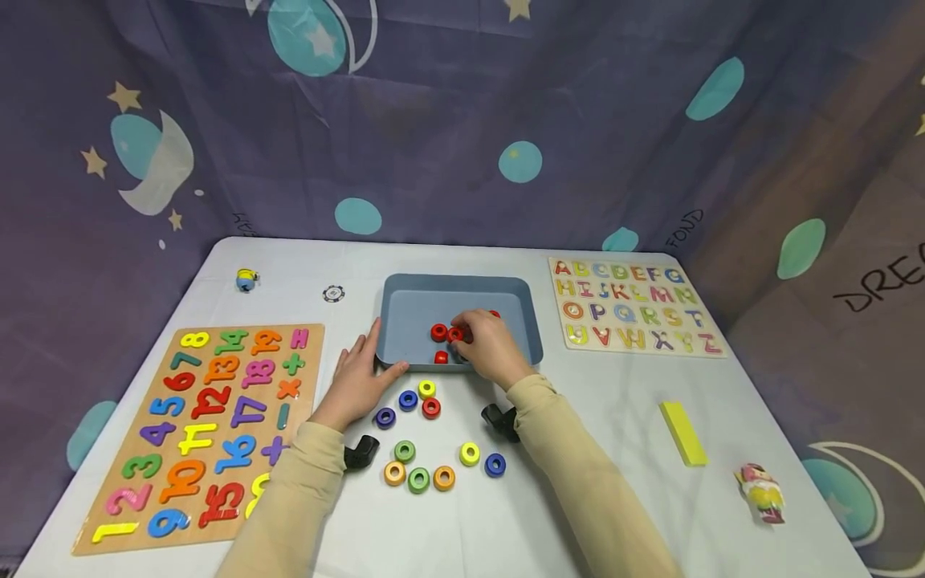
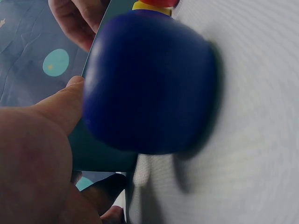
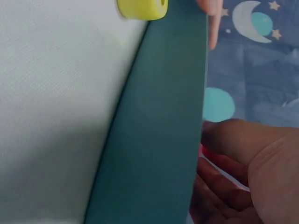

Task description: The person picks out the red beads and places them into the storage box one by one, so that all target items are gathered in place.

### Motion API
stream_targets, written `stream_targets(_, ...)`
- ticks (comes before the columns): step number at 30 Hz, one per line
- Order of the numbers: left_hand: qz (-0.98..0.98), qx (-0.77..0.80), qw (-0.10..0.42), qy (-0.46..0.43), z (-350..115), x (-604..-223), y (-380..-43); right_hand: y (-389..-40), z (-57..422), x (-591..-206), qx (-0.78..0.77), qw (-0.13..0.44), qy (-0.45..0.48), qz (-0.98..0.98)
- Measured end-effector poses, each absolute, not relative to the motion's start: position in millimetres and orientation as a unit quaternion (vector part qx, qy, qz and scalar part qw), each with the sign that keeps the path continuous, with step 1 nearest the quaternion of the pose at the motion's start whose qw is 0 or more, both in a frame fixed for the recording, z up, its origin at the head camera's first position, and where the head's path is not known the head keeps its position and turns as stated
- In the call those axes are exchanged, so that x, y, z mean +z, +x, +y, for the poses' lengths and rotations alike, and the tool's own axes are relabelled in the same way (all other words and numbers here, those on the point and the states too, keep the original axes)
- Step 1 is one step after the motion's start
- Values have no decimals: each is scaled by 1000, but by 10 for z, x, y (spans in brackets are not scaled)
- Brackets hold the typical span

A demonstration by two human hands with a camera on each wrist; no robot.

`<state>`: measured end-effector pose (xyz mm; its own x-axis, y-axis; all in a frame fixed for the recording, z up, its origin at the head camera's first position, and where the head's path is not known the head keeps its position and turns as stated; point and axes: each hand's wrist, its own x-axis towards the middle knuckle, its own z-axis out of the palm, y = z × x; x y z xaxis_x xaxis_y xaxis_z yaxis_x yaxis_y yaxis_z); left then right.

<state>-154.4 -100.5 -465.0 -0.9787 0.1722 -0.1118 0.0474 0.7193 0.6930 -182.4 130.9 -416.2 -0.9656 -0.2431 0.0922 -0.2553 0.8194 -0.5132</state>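
A grey-blue tray (image 1: pixel 419 301) stands on the white table, with several red rings (image 1: pixel 438 332) inside it. My right hand (image 1: pixel 493 345) reaches over the front rim, thumb and fingers pinching a red ring (image 1: pixel 454 334) low in the tray. The tray wall hides most of that grip in the right wrist view, leaving a thin red sliver by the thumb. At the tray's front left corner rests my left hand (image 1: pixel 359 384), its fingers spread along the left side and the thumb at the front rim. A blue ring (image 2: pixel 149 84) looms large in the left wrist view.
Loose rings in blue, yellow (image 1: pixel 469 454), green (image 1: pixel 418 481), orange (image 1: pixel 394 473) and red lie before the tray. A number board (image 1: pixel 307 401) lies left, an alphabet board (image 1: pixel 636 305) right. A yellow block (image 1: pixel 682 433), figurine (image 1: pixel 761 493), poker chip (image 1: pixel 334 294) and small toy (image 1: pixel 247 280) lie around.
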Motion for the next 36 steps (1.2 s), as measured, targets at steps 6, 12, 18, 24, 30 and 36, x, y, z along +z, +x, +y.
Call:
stream_targets(6, 924, 367, 83, 63, -999, -4675, -1545, -1819, 1349, -4206, 274, 3, 124, -954)
stream_targets(12, 926, 364, 82, 63, -1012, -4698, -1544, -1690, 1332, -4174, 289, 21, 142, -946)
stream_targets(18, 924, 369, 79, 64, -1010, -4691, -1540, -1377, 1227, -4182, 294, 21, 200, -934)
stream_targets(24, 926, 364, 79, 63, -1011, -4678, -1534, -1067, 1123, -4291, 259, -44, 225, -938)
stream_targets(30, 924, 369, 76, 61, -1011, -4655, -1534, -952, 1083, -4396, 245, -42, 217, -944)
stream_targets(36, 923, 372, 78, 61, -1007, -4644, -1531, -915, 1116, -4418, 258, -36, 212, -942)
